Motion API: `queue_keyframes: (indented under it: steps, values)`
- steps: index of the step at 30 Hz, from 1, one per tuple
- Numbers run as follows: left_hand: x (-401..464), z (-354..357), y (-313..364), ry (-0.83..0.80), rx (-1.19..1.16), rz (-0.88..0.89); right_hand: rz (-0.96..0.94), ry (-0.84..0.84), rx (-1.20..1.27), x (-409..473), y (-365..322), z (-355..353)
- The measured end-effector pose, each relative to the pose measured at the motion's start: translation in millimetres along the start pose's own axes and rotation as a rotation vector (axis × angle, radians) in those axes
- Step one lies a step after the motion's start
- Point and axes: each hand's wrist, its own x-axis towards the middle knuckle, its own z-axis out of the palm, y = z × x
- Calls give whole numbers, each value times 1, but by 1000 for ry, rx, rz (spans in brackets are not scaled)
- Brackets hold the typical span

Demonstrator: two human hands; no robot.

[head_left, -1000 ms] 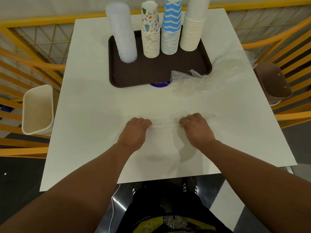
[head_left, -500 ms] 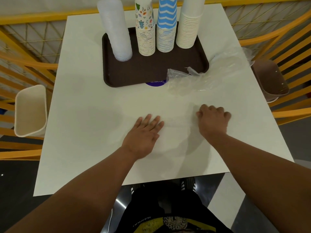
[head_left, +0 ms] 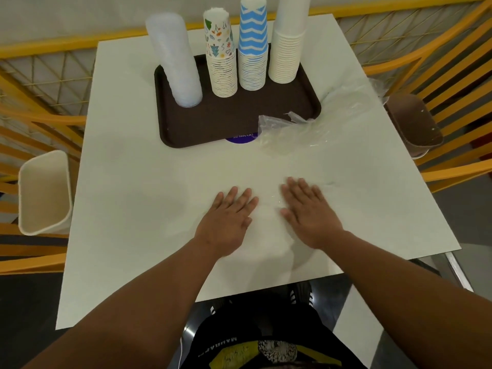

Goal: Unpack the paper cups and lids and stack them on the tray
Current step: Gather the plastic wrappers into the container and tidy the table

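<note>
A dark brown tray (head_left: pixel 229 123) sits at the far middle of the white table (head_left: pixel 138 187). On it stand a stack of clear lids (head_left: pixel 178 62), a stack of patterned cups (head_left: pixel 221 54), a blue zigzag cup stack (head_left: pixel 253 46) and a plain white cup stack (head_left: pixel 287 41). Empty clear plastic wrapping (head_left: pixel 306 129) lies at the tray's near right corner. My left hand (head_left: pixel 226 222) and my right hand (head_left: pixel 306 211) lie flat side by side, fingers straight, pressing a thin clear plastic sheet (head_left: pixel 269 206) on the table near me.
A cream bin (head_left: pixel 44 193) hangs at the table's left side and a brown bin (head_left: pixel 415 123) at its right. Yellow railings (head_left: pixel 40 121) surround the table. A purple sticker (head_left: pixel 241 137) peeks from under the tray's near edge.
Both hands were curled on the thin plastic a second ago. The left flattened first, then the right opened and moved back beside it. The view shifted slightly.
</note>
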Motion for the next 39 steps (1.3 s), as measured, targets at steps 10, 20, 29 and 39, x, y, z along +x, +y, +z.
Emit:
queue_keyframes:
  steps: [10, 20, 29, 39]
  values:
    - [1, 2, -1, 8, -18, 17, 30, 294, 4, -3, -40, -15]
    - [-27, 3, -52, 349, -36, 168, -18, 250, 224, -12, -56, 9]
    - [-3, -65, 26, 558, -755, 218, 317, 446, 716, -11, -61, -9]
    - [44, -43, 53, 82, -801, -166, 366, 407, 981, -15, -50, -17]
